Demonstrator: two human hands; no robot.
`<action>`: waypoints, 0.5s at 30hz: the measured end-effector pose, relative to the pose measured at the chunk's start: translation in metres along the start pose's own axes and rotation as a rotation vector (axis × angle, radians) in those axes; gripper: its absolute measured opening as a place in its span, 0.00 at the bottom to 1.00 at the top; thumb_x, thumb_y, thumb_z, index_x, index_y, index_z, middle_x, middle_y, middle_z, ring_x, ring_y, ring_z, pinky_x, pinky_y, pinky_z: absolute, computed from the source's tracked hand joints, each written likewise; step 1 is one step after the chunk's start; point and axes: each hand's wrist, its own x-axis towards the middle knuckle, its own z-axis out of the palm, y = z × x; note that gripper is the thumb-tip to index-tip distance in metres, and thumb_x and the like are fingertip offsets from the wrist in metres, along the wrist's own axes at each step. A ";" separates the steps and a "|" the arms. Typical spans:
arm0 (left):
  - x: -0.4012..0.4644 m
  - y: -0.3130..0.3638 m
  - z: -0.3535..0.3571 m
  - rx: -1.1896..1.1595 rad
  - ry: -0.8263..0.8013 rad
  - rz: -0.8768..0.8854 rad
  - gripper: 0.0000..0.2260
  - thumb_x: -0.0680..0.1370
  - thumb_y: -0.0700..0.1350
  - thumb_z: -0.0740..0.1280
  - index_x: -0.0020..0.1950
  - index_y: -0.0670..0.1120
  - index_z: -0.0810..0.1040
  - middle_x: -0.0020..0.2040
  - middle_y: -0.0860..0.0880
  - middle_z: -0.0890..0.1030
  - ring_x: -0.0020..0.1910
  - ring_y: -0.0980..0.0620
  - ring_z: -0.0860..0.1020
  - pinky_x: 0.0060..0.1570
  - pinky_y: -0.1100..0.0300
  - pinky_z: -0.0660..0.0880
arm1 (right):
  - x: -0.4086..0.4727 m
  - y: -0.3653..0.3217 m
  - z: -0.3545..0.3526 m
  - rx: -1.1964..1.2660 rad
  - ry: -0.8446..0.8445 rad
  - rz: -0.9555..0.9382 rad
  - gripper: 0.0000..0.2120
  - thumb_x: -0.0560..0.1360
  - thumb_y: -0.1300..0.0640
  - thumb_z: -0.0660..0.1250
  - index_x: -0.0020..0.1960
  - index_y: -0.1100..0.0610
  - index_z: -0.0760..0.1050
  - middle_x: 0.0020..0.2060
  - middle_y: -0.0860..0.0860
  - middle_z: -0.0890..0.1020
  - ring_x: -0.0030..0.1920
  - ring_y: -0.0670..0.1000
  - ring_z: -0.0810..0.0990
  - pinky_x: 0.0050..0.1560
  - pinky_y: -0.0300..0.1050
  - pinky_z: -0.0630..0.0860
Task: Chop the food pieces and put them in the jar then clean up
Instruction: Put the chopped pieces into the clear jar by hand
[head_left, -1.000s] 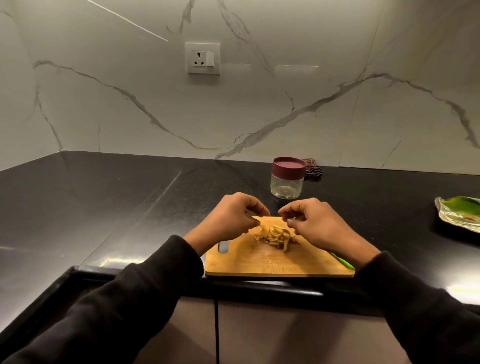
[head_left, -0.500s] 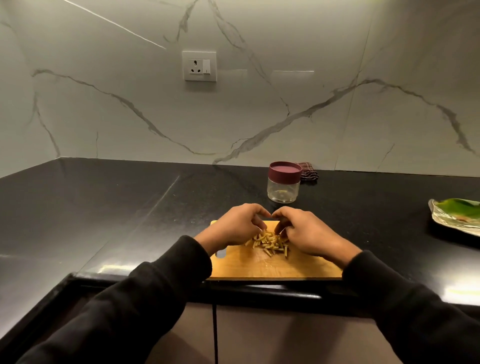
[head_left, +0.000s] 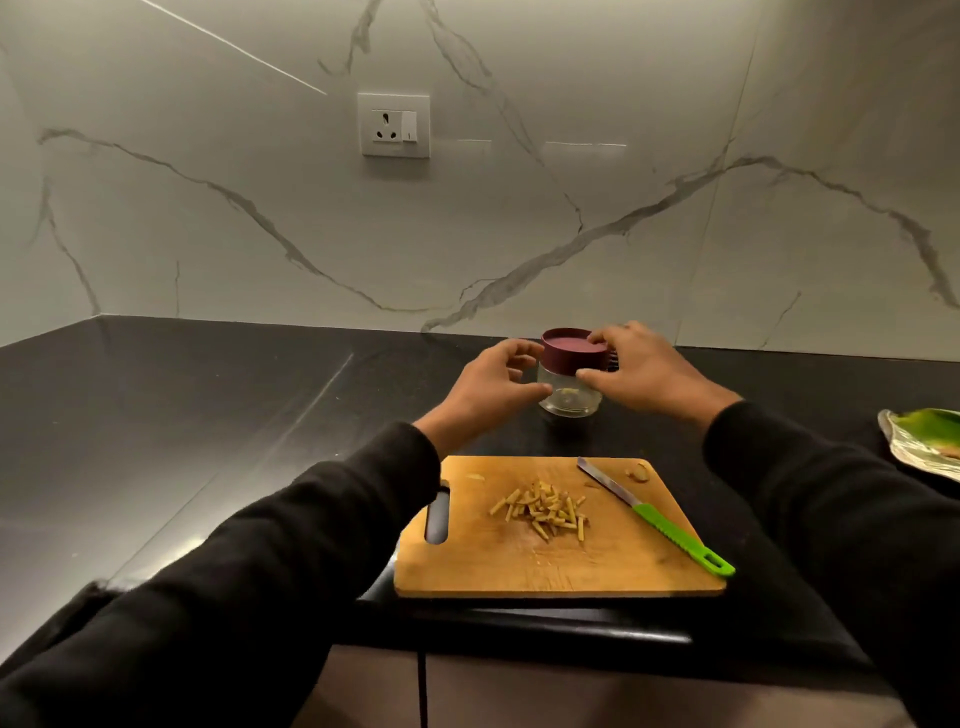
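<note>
While the heap of pale chopped food sticks (head_left: 543, 509) lay at the middle of the rectangular wooden chopping board (head_left: 597, 564) by the counter's front edge, both hands had gone to the small clear glass jar with the maroon screw lid (head_left: 571, 378), which stood on the black stone counter (head_left: 208, 415) just behind the board's far edge, toward the back wall. From the single head view, the left hand (head_left: 485, 392) curled round the jar's glass body, thumb in front and fingers at its left side, though whether it gripped firmly or only touched could not be told. The right hand (head_left: 641, 374) curved over the lid, fingertips on its top rim and thumb at the lid's lower edge, seemingly grasping it. The step looked like opening the jar: it would go best with the left hand holding the glass steady against the counter while the right turned the lid squarely, not tilting the jar. A green-handled knife (head_left: 654, 512) lay slantwise on the board's right side, clear of the heap. One stray scrap (head_left: 638, 472) sat near the board's far right corner.
</note>
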 end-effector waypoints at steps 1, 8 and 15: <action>0.009 -0.001 0.003 0.022 0.001 -0.006 0.25 0.75 0.45 0.75 0.70 0.51 0.72 0.64 0.50 0.76 0.64 0.52 0.75 0.62 0.55 0.76 | 0.010 0.003 0.001 -0.008 -0.014 0.015 0.29 0.77 0.46 0.71 0.74 0.56 0.68 0.65 0.57 0.73 0.63 0.55 0.74 0.58 0.46 0.73; 0.059 -0.003 0.018 0.161 -0.022 -0.037 0.42 0.73 0.44 0.77 0.80 0.45 0.56 0.77 0.43 0.66 0.75 0.45 0.65 0.71 0.51 0.66 | 0.065 0.018 0.010 -0.022 -0.075 0.084 0.45 0.71 0.36 0.73 0.80 0.54 0.59 0.71 0.61 0.66 0.67 0.62 0.70 0.65 0.56 0.75; 0.063 -0.022 0.019 0.137 -0.161 -0.038 0.43 0.73 0.43 0.77 0.81 0.46 0.54 0.76 0.44 0.67 0.75 0.45 0.66 0.68 0.58 0.65 | 0.084 0.015 0.030 0.147 -0.163 0.130 0.52 0.68 0.35 0.75 0.81 0.56 0.55 0.75 0.59 0.67 0.72 0.60 0.69 0.69 0.56 0.72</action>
